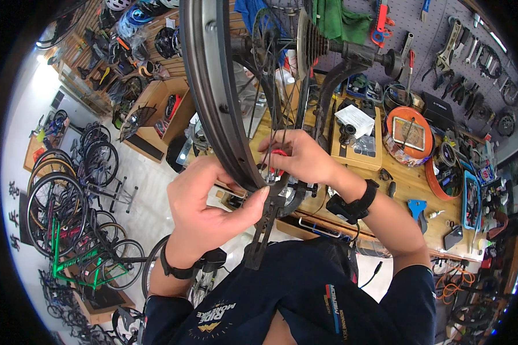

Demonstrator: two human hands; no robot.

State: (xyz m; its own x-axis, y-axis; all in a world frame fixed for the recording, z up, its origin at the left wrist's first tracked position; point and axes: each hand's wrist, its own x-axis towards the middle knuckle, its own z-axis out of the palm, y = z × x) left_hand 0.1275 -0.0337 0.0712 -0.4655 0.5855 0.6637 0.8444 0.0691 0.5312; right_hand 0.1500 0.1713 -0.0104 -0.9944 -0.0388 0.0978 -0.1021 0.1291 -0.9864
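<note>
A bicycle wheel with a dark rim (208,80), thin spokes and a cassette (306,46) is mounted upright in a black truing stand (332,77). My left hand (204,204) grips the lower end of the rim, its thumb along the near edge and its other fingers partly hidden behind it. Just inside the rim, among the spokes, my right hand (305,156) pinches a small red spoke wrench (278,154). The exact contact between wrench and spoke is hidden by fingers. The stand's slotted lower arm (263,233) points toward my chest.
Beyond the stand, a wooden workbench (322,208) carries a cardboard box (360,152), an orange round tray (410,135) and a blue bin (471,198). Tools hang on a pegboard (426,34). Several bicycles (75,230) stand on the left. An open carton (158,115) is behind the wheel.
</note>
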